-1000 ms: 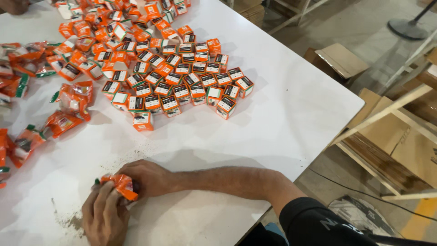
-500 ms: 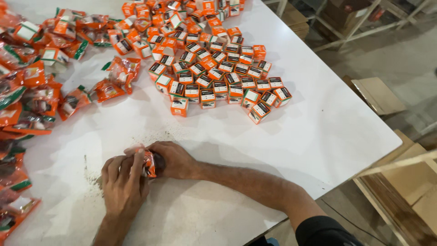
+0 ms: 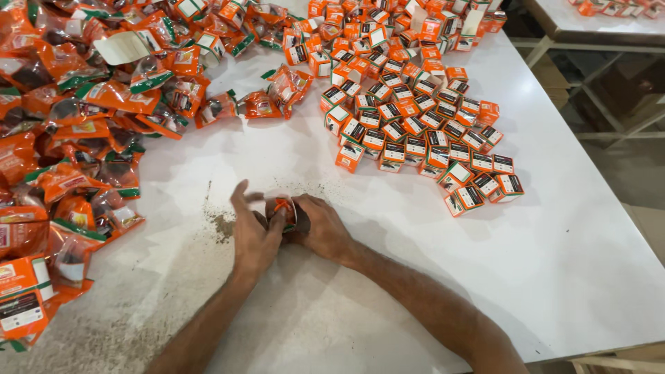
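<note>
Both hands' grip closing on small orange pouch [image 3: 284, 210], pinched btwn left hand [image 3: 255, 235] & right hand [image 3: 320, 228], over white table [image 3: 415, 277], boxes [image 3: 422, 131] beyond right.

We are looking down at a white table [image 3: 568, 277], its right edge running diagonally and its near right corner showing a thin wooden rim. Beyond that edge we are seeing a grey floor [image 3: 623, 173] lying in shade, crossed by pale metal frame legs [image 3: 609, 131]. A second white tabletop [image 3: 596, 21] is showing past the far right corner.
</note>
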Demonstrator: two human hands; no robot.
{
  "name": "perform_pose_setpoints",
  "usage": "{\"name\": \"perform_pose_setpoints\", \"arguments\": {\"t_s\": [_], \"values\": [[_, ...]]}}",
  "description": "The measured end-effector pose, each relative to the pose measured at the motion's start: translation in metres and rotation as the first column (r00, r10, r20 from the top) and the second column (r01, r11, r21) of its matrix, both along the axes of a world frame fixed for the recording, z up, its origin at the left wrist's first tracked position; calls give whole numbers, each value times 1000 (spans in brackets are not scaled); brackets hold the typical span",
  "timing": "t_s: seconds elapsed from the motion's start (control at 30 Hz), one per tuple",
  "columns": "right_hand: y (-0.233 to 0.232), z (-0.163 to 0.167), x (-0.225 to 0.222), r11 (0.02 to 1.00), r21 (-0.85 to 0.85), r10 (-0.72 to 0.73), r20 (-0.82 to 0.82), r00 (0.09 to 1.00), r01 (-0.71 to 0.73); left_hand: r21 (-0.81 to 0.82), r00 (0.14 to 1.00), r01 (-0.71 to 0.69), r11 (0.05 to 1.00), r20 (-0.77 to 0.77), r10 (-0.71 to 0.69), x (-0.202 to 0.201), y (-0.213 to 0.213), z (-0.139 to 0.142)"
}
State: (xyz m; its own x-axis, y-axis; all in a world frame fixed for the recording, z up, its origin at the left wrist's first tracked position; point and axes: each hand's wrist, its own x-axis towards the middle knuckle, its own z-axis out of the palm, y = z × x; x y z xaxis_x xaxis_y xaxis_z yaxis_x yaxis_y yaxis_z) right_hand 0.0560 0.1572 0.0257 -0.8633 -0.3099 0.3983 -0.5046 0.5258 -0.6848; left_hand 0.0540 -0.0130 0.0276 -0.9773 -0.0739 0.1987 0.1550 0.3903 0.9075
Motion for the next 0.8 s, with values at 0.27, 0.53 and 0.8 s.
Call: {"name": "perform_pose_setpoints", "arguments": {"t_s": [0.27, 0.53, 0.8], "values": [[-2, -5, 0, 1000, -5, 17, -87, 996, -18, -43, 999, 36, 998, 43, -34, -27, 4, -7], [-5, 3, 8, 998, 57, 22, -115, 993, -16, 260, 972, 188, 947, 90, -218, -24, -13, -16], [-6, 8, 5, 993, 107, 67, -262, 963, -40, 598, 847, 185, 780, 306, -435, -38, -36, -10]]}}
